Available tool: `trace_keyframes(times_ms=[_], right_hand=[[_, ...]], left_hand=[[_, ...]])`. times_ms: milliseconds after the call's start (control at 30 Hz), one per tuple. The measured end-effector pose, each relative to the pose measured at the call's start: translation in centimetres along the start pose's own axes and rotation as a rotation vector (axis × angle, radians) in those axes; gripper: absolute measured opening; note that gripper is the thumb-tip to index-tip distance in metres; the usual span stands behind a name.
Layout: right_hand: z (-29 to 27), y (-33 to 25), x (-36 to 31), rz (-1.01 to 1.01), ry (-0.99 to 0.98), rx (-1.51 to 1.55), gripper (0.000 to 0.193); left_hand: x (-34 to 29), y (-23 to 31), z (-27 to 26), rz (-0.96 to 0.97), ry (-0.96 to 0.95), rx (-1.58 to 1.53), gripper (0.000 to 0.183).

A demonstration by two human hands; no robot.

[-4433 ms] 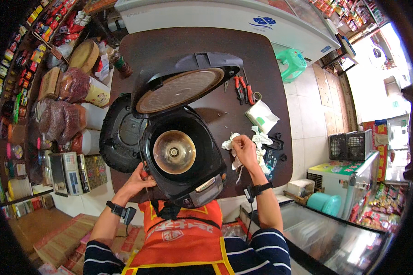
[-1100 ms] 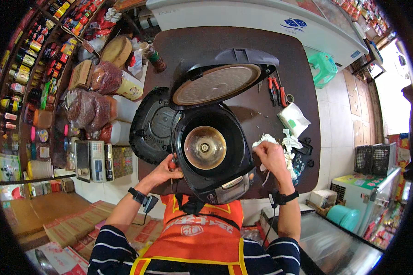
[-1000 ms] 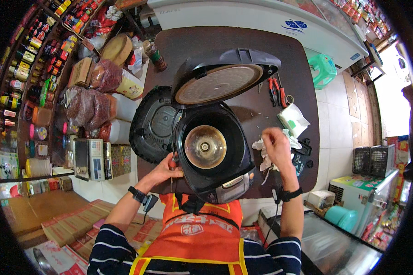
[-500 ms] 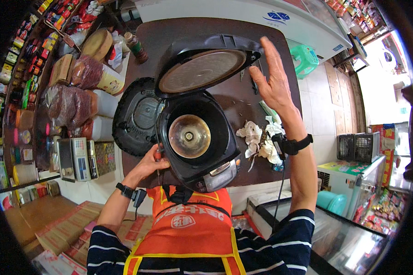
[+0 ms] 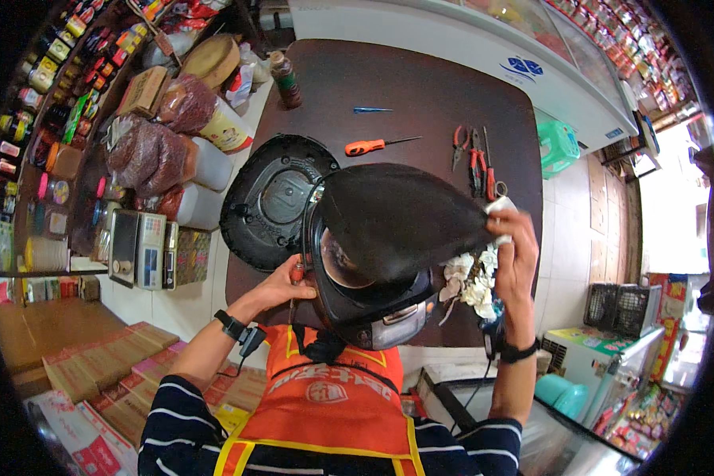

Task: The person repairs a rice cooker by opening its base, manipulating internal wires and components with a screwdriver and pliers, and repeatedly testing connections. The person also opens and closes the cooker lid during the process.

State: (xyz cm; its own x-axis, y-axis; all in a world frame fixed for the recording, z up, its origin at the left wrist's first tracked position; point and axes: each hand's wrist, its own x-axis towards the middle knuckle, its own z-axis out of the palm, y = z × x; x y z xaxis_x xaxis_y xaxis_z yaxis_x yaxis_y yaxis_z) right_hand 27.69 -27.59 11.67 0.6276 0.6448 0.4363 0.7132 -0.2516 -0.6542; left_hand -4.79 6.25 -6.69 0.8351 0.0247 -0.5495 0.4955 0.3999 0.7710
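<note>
A black rice cooker (image 5: 365, 317) stands at the table's near edge, its lid (image 5: 404, 226) tilted part way down over the pot opening. My right hand (image 5: 516, 246) has its fingers closed on the lid's right edge, beside a scrap of white tissue. Against the cooker's left side, my left hand (image 5: 274, 287) grips a screwdriver by its red handle (image 5: 297, 273), the thin shaft pointing toward me. Left of the cooker lies a black plastic cover (image 5: 254, 226), its ribbed inner side up. Part of the metal interior (image 5: 337, 258) still shows under the lid.
On the dark table (image 5: 420, 79) are an orange screwdriver (image 5: 365, 147), a small blue tool (image 5: 372, 110), pliers (image 5: 476, 163), a bottle (image 5: 285, 79) and crumpled tissue (image 5: 477, 289). A white freezer (image 5: 452, 40) stands behind; goods and scales (image 5: 139, 250) are at left.
My right hand has come down and nearer, swinging the lid from upright to partly closed. My left hand keeps the screwdriver at the cooker's side. The view has shifted, uncovering tools behind the lid.
</note>
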Motion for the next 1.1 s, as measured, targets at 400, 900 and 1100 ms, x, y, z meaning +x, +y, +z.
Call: trace_keyframes(times_ms=[400,900,1100], right_hand=[[9.4,-0.1,-12.6,0.172,-0.25,-0.07,0.036],[12.7,3.3,-13.1,0.809,-0.235,0.449,0.099],[13.6,6.1,-14.9,0.953,-0.13,0.731,0.077]], left_hand=[[-0.7,1.0,0.5,-0.044,-0.018,0.019,0.077],[-1.0,0.9,2.0,0.056,0.026,-0.052,0.072],[-2.1,4.5,3.2,0.147,0.02,0.092,0.067]])
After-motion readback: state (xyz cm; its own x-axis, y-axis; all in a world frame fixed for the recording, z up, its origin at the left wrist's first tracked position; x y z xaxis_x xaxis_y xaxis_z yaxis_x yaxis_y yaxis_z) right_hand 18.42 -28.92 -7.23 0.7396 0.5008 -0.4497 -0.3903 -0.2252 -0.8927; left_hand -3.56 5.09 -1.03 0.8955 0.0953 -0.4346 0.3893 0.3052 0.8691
